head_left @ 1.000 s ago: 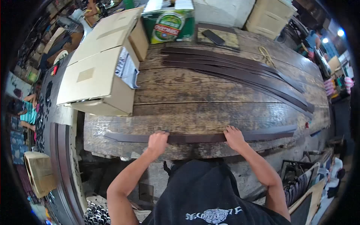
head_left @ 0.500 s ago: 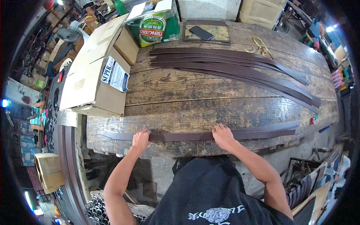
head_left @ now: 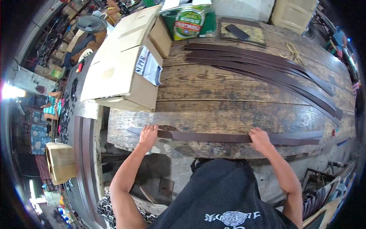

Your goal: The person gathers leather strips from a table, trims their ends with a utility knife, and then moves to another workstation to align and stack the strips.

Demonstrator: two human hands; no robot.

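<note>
A long dark brown leather-like strip lies along the near edge of the wooden table. Near its left end my left hand is closed on it, and a dark piece rises beside those fingers. Farther right, my right hand has its fingers curled down over the same strip. Past that hand another strip overlaps it, greyish under the light. Both palms are turned down, so the fingertips are partly hidden.
Several brown strips lie fanned across the far side of the table. A cardboard box stands at the left, with a green beer carton behind it. A phone rests on a board, and a yellow cord lies nearby.
The view has swung left. My hands are farther apart on the strip: the right has slid rightward, and the left is closer to the left end. A dark piece now lifts beside my left hand.
</note>
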